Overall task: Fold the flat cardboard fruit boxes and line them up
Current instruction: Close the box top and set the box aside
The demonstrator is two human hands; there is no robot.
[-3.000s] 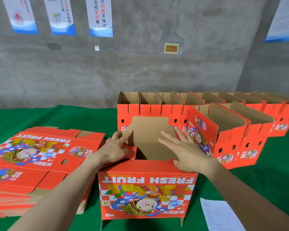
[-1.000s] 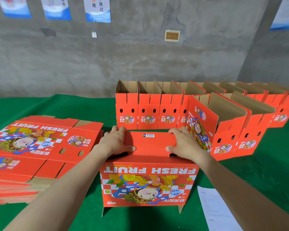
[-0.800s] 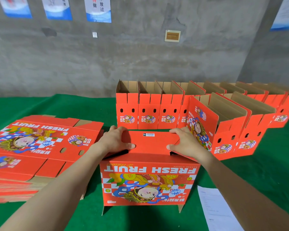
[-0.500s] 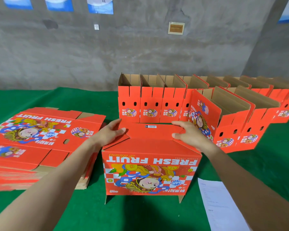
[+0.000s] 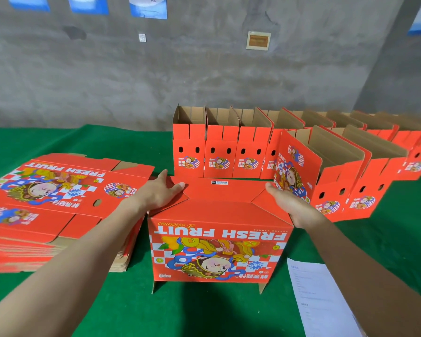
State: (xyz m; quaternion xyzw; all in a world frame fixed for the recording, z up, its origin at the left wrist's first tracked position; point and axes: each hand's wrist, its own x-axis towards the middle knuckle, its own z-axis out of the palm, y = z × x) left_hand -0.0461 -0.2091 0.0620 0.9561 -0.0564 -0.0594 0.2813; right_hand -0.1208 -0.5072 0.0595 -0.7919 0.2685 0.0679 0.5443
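box is sitting on the bench between our fingers, long axis running hand to hand; we are pressing left hand and right hand flat, uncurled, on its ends, finished row waiting beyond.

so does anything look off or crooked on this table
Nothing spilled or damaged. The box between the left hand and right hand stands bottom up: its print is inverted and flap tips poke out at its lower corners. The two nearer boxes on the right look angled against the back row.
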